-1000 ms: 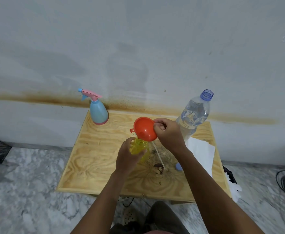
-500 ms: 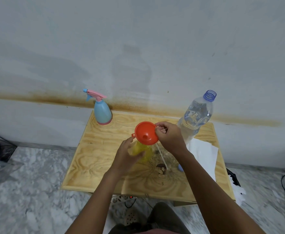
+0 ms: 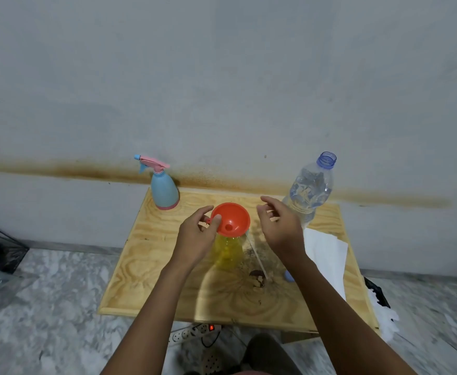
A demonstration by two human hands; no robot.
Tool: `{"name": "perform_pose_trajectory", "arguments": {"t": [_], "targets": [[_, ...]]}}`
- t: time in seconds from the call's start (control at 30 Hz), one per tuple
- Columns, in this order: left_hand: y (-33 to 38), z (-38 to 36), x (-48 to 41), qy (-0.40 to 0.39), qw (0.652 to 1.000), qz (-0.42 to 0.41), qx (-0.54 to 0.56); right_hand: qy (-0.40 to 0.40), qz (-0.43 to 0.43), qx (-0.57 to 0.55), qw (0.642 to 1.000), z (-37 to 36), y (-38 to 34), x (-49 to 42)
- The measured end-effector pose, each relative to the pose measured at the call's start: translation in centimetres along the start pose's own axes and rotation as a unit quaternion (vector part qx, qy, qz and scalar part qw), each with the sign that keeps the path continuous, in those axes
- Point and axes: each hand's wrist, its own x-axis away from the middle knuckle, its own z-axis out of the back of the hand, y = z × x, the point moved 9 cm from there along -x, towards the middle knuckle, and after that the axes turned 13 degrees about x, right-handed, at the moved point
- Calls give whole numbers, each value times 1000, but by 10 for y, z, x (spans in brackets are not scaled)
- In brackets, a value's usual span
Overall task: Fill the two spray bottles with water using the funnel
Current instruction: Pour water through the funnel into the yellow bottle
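Observation:
An orange funnel (image 3: 231, 221) sits in the neck of a yellow spray bottle (image 3: 227, 251) standing mid-table. My left hand (image 3: 194, 236) pinches the funnel's left rim and small tab. My right hand (image 3: 278, 226) hovers just right of the funnel, fingers loosely spread, holding nothing. A clear water bottle (image 3: 310, 189) with a blue uncapped neck stands at the back right. A blue spray bottle (image 3: 163, 190) with a pink trigger head stands at the back left. A thin dip tube (image 3: 257, 257) lies on the wood beside the yellow bottle.
The wooden table (image 3: 151, 269) stands against a stained wall. White paper (image 3: 327, 255) lies at its right side, with a blue cap (image 3: 289, 276) partly hidden by my right forearm. A power strip (image 3: 192, 331) lies on the marble floor below the front edge.
My right hand let go of the funnel's rim and drew back to the right, fingers opening. My left hand moved up from the yellow bottle's body to the funnel's left rim.

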Motion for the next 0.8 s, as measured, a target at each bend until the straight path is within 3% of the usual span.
{"name": "perform_pose_trajectory", "arguments": {"t": [0.13, 0.23, 0.33, 0.5, 0.8], "targets": [[2, -3, -2, 28, 999, -14, -18, 187, -13, -27, 982, 54, 26, 23], [6, -5, -2, 46, 998, -25, -26, 254, -24, -42, 966, 80, 47, 28], [7, -6, -1, 67, 997, -26, -24, 210, -54, -39, 975, 87, 66, 14], [12, -9, 3, 84, 995, -38, -42, 47, -54, -89, 993, 67, 73, -28], [10, -7, 6, 103, 993, -37, -32, 12, -8, -151, 988, 53, 72, -50]]}}
